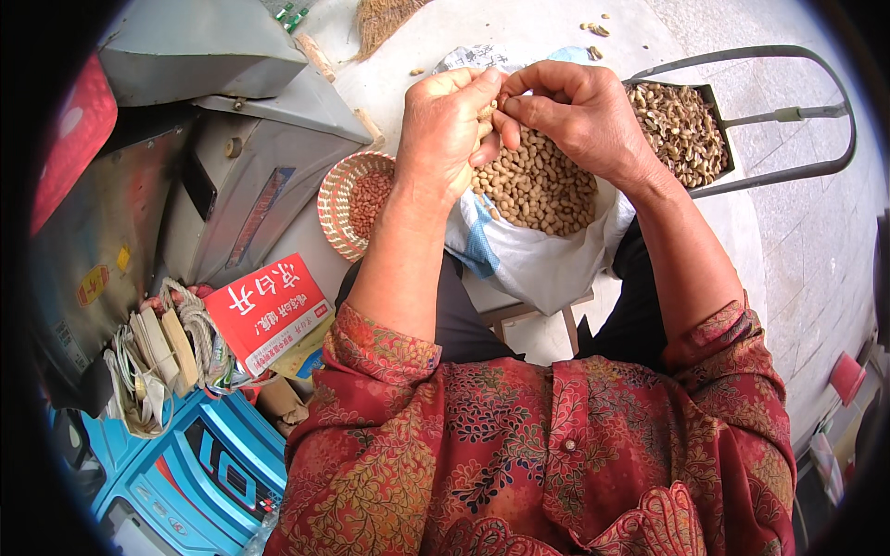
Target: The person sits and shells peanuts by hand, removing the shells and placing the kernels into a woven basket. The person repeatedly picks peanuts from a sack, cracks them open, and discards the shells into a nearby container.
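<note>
Both hands meet above an open woven plastic sack point(535, 260) filled with unshelled peanuts point(542, 187). My left hand point(452, 121) holds peanuts in their shells point(485, 115) between its thumb and curled fingers. Against it, my right hand point(580, 108) pinches a small reddish piece, seemingly a peanut kernel point(502, 99), with thumb and forefinger. Left of the sack, partly behind my left forearm, a woven basket point(334, 201) contains red shelled peanut kernels point(370, 201). To the right, empty peanut shells point(671, 125) fill a dark long-handled dustpan point(724, 139).
A grey metal cabinet point(271, 160) stands at the left, near a red printed box point(268, 313), coiled rope point(195, 326) and a blue plastic case point(201, 472). A straw broom point(382, 24) lies at the top. Several loose shells point(596, 30) are on the floor.
</note>
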The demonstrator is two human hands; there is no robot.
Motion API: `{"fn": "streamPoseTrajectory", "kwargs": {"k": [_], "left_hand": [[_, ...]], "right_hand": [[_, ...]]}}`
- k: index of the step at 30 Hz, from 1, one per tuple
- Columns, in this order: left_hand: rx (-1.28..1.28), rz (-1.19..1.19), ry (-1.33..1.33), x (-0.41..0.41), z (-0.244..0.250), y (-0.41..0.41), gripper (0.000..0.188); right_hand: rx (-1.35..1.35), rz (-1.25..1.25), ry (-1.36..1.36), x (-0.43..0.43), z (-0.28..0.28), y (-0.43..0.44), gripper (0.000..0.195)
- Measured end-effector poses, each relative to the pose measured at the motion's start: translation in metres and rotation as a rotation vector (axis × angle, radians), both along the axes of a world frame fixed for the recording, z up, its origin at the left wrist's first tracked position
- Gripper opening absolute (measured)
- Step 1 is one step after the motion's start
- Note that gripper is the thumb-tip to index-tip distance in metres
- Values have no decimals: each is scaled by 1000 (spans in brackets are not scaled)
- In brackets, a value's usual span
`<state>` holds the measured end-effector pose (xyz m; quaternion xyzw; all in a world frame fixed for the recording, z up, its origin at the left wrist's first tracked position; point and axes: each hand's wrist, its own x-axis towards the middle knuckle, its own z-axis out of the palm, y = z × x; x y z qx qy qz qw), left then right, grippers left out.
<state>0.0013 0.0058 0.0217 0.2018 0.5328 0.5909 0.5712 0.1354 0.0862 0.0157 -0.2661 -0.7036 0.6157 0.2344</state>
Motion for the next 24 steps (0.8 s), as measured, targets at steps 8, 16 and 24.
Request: {"fn": "streamPoseTrajectory", "kwargs": {"k": [8, 16, 24], "left_hand": [[1, -27, 18, 2, 5, -1, 20], [-59, -77, 14, -1, 7, -4, 19], [-40, -75, 31, -2, 2, -6, 20]], "right_hand": [[-255, -98, -37, 1, 8, 7, 17], [-205, -163, -34, -2, 1, 6, 13], [-185, -129, -55, -1, -1, 7, 16]]}}
